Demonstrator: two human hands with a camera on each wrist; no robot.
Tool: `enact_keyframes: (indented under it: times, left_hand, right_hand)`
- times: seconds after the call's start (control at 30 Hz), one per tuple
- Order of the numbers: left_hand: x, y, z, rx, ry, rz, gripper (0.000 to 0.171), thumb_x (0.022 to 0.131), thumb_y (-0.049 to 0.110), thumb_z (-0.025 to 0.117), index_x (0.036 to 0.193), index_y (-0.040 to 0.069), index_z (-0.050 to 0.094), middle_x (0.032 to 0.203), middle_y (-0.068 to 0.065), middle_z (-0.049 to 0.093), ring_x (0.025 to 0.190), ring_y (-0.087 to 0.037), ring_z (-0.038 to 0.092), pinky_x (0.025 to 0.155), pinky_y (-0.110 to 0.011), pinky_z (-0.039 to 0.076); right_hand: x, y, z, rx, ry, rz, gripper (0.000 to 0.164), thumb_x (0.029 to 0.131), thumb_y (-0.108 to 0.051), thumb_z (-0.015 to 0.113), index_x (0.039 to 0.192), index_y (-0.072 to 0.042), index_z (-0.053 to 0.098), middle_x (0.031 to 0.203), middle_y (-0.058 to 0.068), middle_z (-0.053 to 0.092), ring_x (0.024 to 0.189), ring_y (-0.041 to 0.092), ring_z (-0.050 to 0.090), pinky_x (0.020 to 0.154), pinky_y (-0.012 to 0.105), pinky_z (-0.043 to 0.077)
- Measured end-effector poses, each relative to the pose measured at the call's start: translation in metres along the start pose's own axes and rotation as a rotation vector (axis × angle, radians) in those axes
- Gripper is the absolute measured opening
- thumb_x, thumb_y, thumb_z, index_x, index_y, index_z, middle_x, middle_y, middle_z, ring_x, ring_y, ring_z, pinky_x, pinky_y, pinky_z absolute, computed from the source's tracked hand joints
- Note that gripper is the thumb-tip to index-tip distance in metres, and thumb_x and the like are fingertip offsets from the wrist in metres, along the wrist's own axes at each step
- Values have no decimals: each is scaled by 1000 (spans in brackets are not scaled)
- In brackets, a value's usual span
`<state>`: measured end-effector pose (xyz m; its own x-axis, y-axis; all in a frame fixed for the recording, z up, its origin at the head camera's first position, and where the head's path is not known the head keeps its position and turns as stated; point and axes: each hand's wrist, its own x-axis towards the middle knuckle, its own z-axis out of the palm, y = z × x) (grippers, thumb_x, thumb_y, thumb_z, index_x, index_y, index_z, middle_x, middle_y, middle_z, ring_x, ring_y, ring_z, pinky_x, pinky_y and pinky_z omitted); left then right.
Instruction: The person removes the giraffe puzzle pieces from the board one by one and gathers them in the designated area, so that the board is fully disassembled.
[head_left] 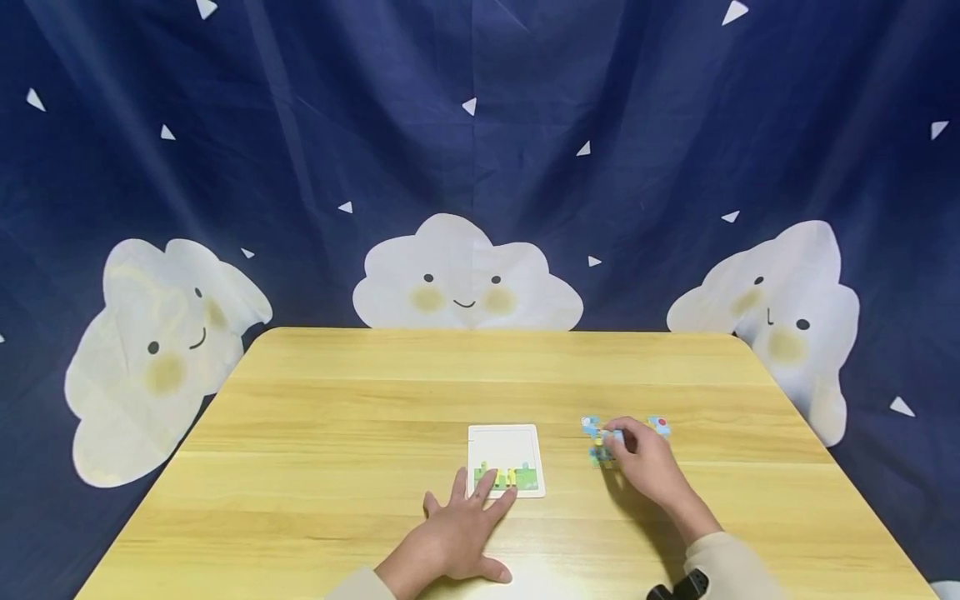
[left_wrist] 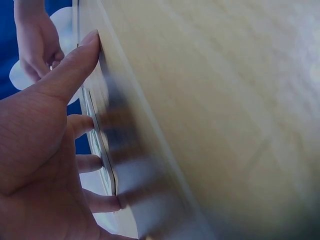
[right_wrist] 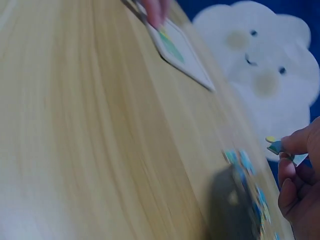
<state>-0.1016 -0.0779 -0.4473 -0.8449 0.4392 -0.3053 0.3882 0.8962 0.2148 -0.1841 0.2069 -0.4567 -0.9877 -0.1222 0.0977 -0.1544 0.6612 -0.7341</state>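
Observation:
A white-framed jigsaw puzzle board (head_left: 504, 442) lies near the middle of the table, its bottom row filled with green and yellow pieces and the area above it white. My left hand (head_left: 457, 537) rests at the board's near edge with fingers spread, fingertips on the lower frame and pieces. To the right, my right hand (head_left: 643, 462) pinches a small blue, green and yellow puzzle piece (right_wrist: 276, 147) between thumb and finger, raised above the table in the right wrist view. Under and around that hand lie loose puzzle pieces (head_left: 658, 425), partly hidden by it.
The wooden table (head_left: 337, 417) has rounded far corners. Behind it hangs a dark blue curtain (head_left: 420, 150) with white clouds and small triangles. A black device (head_left: 678, 586) sits on the right wrist by the sleeve.

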Motion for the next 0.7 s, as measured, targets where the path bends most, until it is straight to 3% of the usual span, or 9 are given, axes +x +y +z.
enact_keyframes:
  times: [0.17,0.37,0.7]
  left_hand:
    - [-1,0,1,-12,-2,1,96,67,70,64,148,35,27,157,-7,18,138,-48,19,83,-79,30]
    - [-3,-1,0,-15,1,5,96,68,69,64,148,34,27,157,-7,19,138,-49,19,83,-79,30]
    - [-2,0,-1,-14,-2,10,97,67,70,64,149,33,26,157,-8,18,138,-49,18,84,-79,29]
  right_hand:
    - [-7,16,-20,-60,17,68,22,92,-14,60,110,-3,63,73,2,43,65,13,40,58,26,35]
    - [-16,35,-39,-85,29,154,31,91,-15,61,116,1,57,85,9,56,76,17,51,61,27,43]
    - [-21,55,-52,-68,23,272,32,89,-16,63,110,6,54,80,9,56,60,15,55,51,26,44]
